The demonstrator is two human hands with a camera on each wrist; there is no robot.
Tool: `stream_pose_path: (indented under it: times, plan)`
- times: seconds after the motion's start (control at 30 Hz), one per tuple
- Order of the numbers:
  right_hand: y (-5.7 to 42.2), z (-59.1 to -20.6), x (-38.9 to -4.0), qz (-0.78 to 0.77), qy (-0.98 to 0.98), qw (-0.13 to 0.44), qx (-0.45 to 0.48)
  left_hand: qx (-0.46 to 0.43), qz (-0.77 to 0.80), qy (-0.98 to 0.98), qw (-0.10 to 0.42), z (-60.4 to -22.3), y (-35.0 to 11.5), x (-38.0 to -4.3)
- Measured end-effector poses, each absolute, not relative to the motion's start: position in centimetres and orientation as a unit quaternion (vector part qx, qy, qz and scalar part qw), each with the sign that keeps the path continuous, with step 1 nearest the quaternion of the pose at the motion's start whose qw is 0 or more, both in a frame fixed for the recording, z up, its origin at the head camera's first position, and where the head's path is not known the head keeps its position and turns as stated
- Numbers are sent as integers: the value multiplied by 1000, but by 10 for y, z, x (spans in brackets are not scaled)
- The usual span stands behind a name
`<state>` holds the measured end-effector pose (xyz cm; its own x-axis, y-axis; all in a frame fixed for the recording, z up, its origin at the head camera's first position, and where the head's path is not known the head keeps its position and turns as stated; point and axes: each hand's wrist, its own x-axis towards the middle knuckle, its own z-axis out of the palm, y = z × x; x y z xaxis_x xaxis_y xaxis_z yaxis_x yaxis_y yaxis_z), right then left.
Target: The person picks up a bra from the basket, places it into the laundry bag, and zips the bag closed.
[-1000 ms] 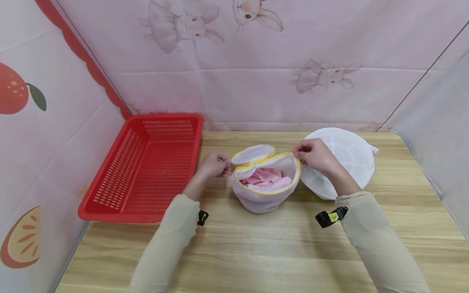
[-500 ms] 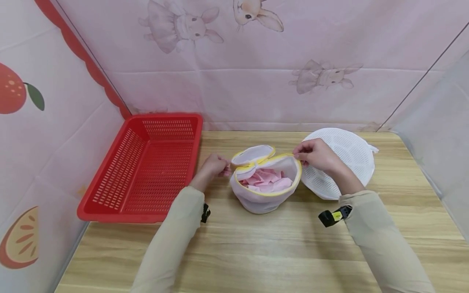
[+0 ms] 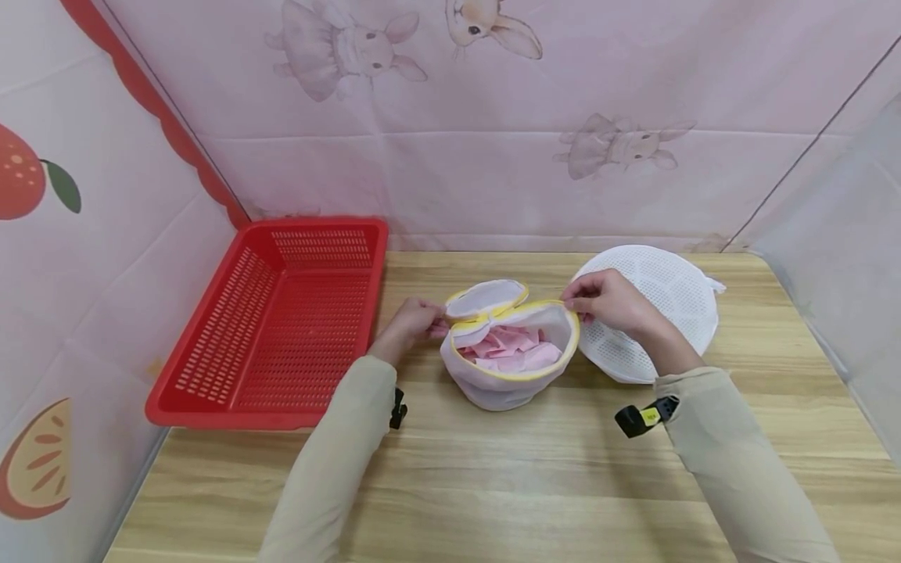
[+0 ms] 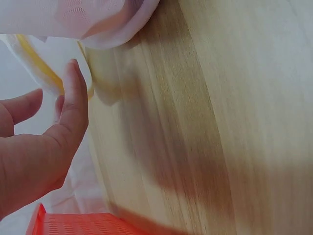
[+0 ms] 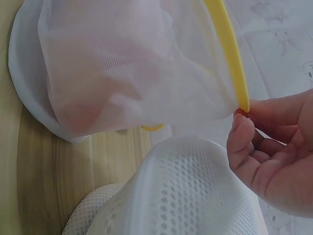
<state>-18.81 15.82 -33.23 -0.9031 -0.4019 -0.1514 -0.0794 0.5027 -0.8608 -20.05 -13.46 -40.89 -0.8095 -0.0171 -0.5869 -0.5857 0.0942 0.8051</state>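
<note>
A whitish mesh laundry bag (image 3: 496, 392) with a yellow zipper edge stands unzipped on the wooden table, its mouth facing up. Pink cloth (image 3: 519, 356) lies bunched inside it. The bag's lid flap (image 3: 489, 295) is folded back at the upper left. My right hand (image 3: 611, 301) pinches the yellow edge at the right of the mouth; the right wrist view shows thumb and finger on the zipper (image 5: 234, 58). At the left side of the bag is my left hand (image 3: 414, 320). Its thumb and fingers are apart in the left wrist view, fingertips close by the flap (image 4: 68, 56).
A red perforated plastic basket (image 3: 267, 418) stands on the left of the table (image 3: 507, 493). Behind my right hand lies a round white mesh bag (image 3: 676, 297) with coarser holes. Printed fabric walls (image 3: 479, 188) close off the back and both sides.
My left hand has moved slightly right, closer to the bag's side. The right hand keeps its pinch on the edge, and the bag's mouth has shifted very little.
</note>
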Motion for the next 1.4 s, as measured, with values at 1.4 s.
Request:
stream_pose_path:
  times: [1.4]
  plan:
    - [162, -333, -191, -468, 854, 176, -147, -153, 729, 655, 129, -341, -136, -203]
